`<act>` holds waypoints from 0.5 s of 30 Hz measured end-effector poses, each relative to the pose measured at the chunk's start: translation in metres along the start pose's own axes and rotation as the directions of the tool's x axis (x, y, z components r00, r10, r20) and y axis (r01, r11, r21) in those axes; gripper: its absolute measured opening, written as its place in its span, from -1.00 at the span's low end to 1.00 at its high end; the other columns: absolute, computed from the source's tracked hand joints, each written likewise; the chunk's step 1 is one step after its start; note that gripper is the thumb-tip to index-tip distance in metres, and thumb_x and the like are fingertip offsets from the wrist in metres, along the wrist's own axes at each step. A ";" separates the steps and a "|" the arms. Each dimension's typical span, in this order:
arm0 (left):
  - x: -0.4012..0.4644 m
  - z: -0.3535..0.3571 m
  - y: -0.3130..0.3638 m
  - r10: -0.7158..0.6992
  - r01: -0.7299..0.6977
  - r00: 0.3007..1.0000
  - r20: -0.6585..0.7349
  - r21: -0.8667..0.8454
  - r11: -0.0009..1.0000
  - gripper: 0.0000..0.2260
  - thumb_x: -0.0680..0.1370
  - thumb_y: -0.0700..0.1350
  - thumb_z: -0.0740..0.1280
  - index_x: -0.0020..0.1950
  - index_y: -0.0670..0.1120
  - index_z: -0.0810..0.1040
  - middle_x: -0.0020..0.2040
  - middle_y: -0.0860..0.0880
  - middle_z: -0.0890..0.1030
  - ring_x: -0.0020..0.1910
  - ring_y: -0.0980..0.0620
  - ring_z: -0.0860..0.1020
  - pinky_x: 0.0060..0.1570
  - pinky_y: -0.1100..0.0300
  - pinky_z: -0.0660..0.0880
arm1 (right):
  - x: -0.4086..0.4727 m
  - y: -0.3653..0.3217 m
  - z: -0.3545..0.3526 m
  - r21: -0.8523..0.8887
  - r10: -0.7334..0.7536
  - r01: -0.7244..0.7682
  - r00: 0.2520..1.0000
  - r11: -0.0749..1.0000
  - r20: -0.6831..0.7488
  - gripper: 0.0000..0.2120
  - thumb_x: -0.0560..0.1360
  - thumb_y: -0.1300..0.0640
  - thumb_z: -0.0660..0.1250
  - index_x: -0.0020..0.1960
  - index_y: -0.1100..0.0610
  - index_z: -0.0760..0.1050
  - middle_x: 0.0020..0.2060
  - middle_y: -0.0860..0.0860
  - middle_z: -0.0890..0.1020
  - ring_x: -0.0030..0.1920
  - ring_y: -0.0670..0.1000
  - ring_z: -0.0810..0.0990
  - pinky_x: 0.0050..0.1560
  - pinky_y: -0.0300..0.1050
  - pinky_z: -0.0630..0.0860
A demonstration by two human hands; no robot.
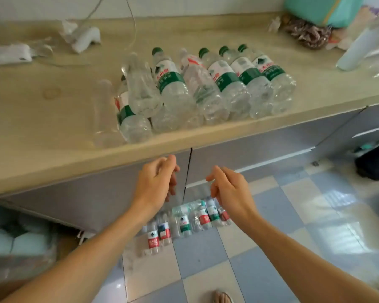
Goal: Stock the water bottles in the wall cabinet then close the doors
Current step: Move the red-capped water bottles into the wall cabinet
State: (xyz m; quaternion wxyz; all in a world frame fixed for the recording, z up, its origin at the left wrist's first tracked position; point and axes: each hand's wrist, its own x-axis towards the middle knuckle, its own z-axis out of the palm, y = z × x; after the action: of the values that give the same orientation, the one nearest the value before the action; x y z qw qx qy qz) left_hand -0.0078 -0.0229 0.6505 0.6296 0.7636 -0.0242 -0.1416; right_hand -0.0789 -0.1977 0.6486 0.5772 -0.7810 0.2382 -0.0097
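Several clear water bottles (204, 88) with green caps and green-and-white labels lie side by side on the beige counter (53, 119), near its front edge. More small bottles (184, 221) with red or green labels stand on the tiled floor below. My left hand (158, 182) and my right hand (228, 189) hang in front of the grey base cabinet doors (96, 193), below the counter edge, fingers loosely curled and holding nothing. The wall cabinet is out of view.
Crumpled white plastic wrap (83, 36) and a thin cable lie at the counter's back left. A teal bag (322, 9) and a clear container (359, 44) sit at the back right. A dark bin (374, 158) stands on the checkered floor at right.
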 end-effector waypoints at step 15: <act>0.008 0.183 -0.384 -0.425 0.443 0.894 -0.142 0.131 0.887 -0.83 0.66 0.00 0.29 -0.03 -0.06 0.55 -0.25 0.01 0.62 -0.39 0.14 0.59 -0.42 0.18 0.55 | 0.069 0.411 -0.005 -0.128 0.542 -0.532 0.839 0.837 0.050 -0.72 0.59 0.24 0.28 0.30 0.14 0.44 -0.16 0.07 0.65 -0.22 0.04 0.62 -0.12 0.05 0.69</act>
State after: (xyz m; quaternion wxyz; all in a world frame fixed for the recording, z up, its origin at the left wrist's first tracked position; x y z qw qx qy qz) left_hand -0.0998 -0.1197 0.2469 0.5188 0.8042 0.1705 -0.2346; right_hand -0.1675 -0.3198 0.2596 0.5228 -0.7128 0.4235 0.1982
